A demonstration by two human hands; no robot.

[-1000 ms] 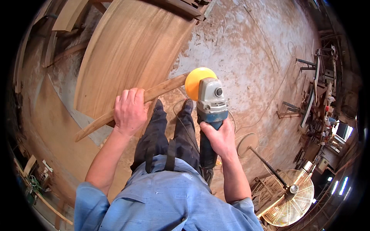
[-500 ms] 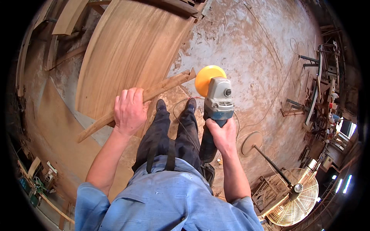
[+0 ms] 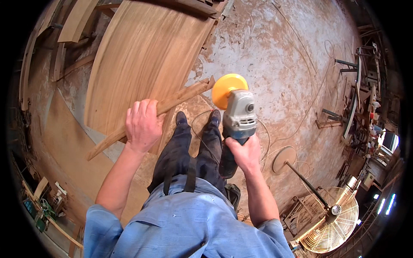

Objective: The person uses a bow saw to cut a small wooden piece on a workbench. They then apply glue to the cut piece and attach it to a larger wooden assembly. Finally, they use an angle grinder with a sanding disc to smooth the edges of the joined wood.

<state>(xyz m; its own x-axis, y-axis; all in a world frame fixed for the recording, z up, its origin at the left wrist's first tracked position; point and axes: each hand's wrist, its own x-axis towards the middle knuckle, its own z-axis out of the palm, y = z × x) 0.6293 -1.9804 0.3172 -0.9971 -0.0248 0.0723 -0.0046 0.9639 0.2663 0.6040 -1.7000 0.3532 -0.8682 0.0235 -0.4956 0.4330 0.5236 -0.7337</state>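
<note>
My left hand [image 3: 143, 125] is closed over a long, narrow wooden piece [image 3: 183, 95] that slants from lower left to upper right. Beneath and beyond it lies a broad, smooth wooden board [image 3: 133, 64]. My right hand [image 3: 244, 151] grips the dark body of an angle grinder [image 3: 241, 112], which has a grey head and a blue band. A round yellow disc [image 3: 223, 89] is fitted to its head, close to the far right end of the wooden piece; whether they touch I cannot tell. The fingers wrapped under the grinder are mostly hidden.
A pedestal fan [image 3: 329, 217] with a round base [image 3: 284, 159] lies at the lower right. Cords trail over the stained floor [image 3: 297, 103] beside the grinder. Curved wooden parts [image 3: 77, 21] stand at the far left, and cluttered shelving [image 3: 370, 103] lines the right side.
The grinder and my right hand have shifted slightly left, bringing the yellow disc nearer the wooden piece's end. My left hand keeps its hold with hardly any movement.
</note>
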